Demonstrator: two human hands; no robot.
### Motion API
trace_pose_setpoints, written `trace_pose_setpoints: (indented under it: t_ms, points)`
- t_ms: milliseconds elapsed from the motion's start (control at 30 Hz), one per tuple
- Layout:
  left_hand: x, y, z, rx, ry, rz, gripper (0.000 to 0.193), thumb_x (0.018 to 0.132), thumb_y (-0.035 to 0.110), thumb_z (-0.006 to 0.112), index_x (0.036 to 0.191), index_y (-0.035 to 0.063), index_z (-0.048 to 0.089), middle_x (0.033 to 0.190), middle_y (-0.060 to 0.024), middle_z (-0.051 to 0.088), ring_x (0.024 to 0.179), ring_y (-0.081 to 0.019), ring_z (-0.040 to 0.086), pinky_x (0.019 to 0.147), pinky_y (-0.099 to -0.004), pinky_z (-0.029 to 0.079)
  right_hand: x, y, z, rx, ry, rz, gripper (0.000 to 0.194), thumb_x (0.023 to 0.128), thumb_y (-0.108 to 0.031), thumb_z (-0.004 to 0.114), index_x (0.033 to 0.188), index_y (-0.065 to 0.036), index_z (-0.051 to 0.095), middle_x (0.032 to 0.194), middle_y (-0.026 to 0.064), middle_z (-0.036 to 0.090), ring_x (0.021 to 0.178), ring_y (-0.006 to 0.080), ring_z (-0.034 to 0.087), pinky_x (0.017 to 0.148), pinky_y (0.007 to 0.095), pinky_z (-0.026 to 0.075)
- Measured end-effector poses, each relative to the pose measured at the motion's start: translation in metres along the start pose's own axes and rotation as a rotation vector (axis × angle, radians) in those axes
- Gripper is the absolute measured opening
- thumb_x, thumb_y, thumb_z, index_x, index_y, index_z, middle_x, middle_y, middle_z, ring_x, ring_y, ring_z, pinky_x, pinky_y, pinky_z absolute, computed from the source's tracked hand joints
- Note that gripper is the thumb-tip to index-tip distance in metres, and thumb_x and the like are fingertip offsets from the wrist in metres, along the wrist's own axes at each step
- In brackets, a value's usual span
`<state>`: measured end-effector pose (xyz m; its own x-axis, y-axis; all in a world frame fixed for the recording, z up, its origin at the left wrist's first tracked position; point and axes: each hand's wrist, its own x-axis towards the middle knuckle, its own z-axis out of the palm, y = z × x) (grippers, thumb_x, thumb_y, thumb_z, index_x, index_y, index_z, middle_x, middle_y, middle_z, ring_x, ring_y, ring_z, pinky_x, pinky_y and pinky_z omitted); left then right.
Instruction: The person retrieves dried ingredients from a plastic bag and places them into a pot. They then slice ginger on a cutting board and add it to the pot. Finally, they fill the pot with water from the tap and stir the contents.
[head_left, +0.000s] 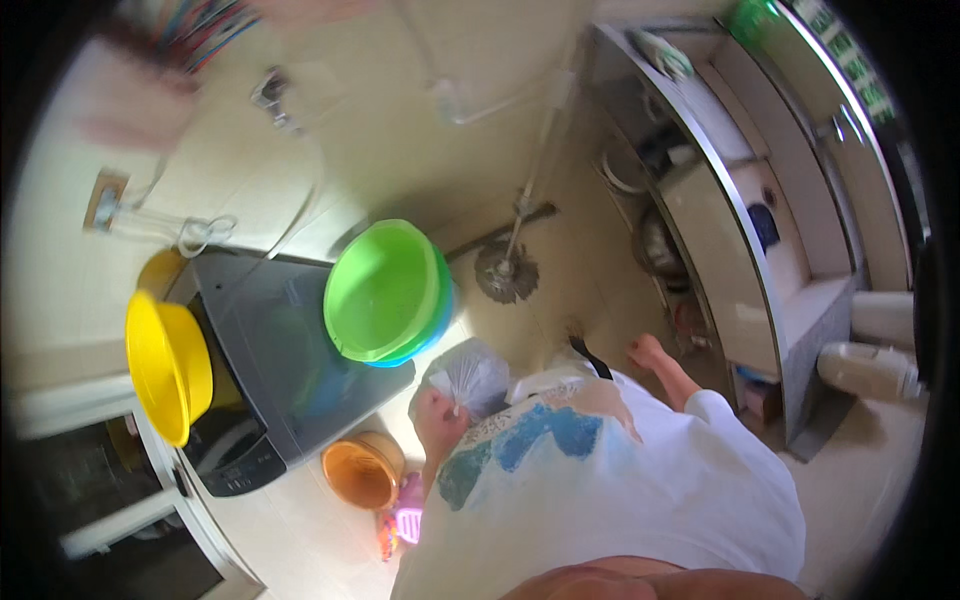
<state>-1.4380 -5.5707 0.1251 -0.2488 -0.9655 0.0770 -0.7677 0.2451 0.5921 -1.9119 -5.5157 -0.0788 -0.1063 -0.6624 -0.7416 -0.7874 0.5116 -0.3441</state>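
Note:
My left hand (441, 421) is closed on the gathered top of a translucent plastic bag (472, 375), which hangs beside a grey top-loading washing machine (300, 330). What the bag holds cannot be made out. On the machine's lid stand nested basins, a green one (382, 292) with a blue one under it. A yellow basin (169, 367) rests tilted at the machine's far left. My right hand (646, 351) hangs at my right side with its fingers curled and nothing visible in it. A black strap (591, 358) sticks out in front of my shirt.
A mop (506, 270) stands head down by the wall. An orange bucket (364, 472) and a pink plastic item (409, 517) are on the floor at the lower left. Along the right runs a cabinet (720, 262) with a sink counter. White cables hang above the machine.

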Motion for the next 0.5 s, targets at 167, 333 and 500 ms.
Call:
trace_pose_setpoints:
  t_ms: [167,333,500]
  points:
    - [0.052,0.039,0.031,-0.078,-0.095,-0.015,0.019,0.064,0.011,0.071,0.064,0.0061,0.053,0.085,-0.0089,0.052,0.077,-0.0291,0.054,0.065,-0.0400,0.044,-0.014,0.011,0.027,0.326,-0.023,0.128,0.026,0.081,-0.027,0.056,0.082,-0.003,0.068,0.076,0.0160,0.068,0.070,0.0270,0.066,0.068,0.0393,0.052]
    - [0.090,0.055,0.070,-0.108,-0.223,0.068,0.014,0.068,0.013,0.070,0.071,0.0052,0.059,0.087,-0.0099,0.054,0.078,-0.0298,0.057,0.066,-0.0393,0.046,0.001,0.023,0.030,0.467,0.047,0.232,0.025,0.082,-0.026,0.055,0.079,-0.004,0.067,0.072,0.0126,0.068,0.065,0.0223,0.066,0.066,0.0376,0.052]
    - [0.121,0.052,0.104,-0.114,-0.476,0.155,0.014,0.070,0.016,0.070,0.075,0.0048,0.062,0.086,-0.0100,0.054,0.077,-0.0287,0.058,0.064,-0.0375,0.047,0.003,0.041,0.040,0.616,0.105,0.176,0.022,0.084,-0.021,0.054,0.079,-0.003,0.065,0.068,0.0104,0.067,0.063,0.0216,0.065,0.060,0.0385,0.051]
